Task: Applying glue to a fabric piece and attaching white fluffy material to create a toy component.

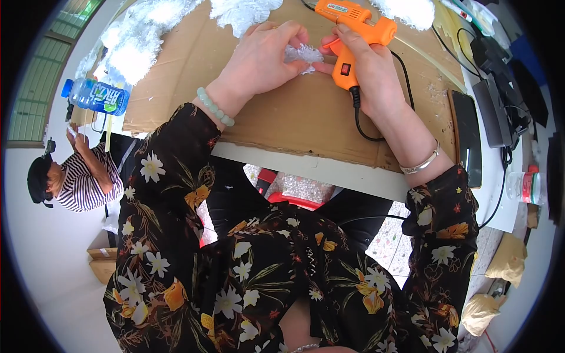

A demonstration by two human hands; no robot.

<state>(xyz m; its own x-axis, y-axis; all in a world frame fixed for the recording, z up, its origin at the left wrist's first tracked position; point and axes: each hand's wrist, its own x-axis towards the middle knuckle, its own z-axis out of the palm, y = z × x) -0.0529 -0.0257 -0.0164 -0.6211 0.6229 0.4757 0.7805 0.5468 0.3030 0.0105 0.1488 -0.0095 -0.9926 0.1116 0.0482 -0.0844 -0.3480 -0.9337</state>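
Black floral blouse (265, 282) closest to us, yellow and white blooms all over it, both sleeves stretching up to the cardboard (282, 126) on the table. And look at the left hand (262, 59): thumb and fingers bent around a small white tufted piece (303, 55), gripping it at its left side, over the cardboard's far half. On the other side, the right hand (371, 67) has its grasp wrapped round the handle of an orange glue gun (368, 26), nozzle pointing off to the far left, one fingertip reaching the white piece's right edge! A black cord (358, 120) loops down from the grip. Pale beads (215, 107) circle the left wrist, a silver bangle (422, 162) the right. Fluffy white heaps (138, 47) crowd the far left, a blue-capped bottle (97, 97) lying sideways in view just beside them. Over on the right, a dark phone-like slab (465, 138) sits by the cardboard, and off to the left, a co-worker in a striped shirt (88, 183).
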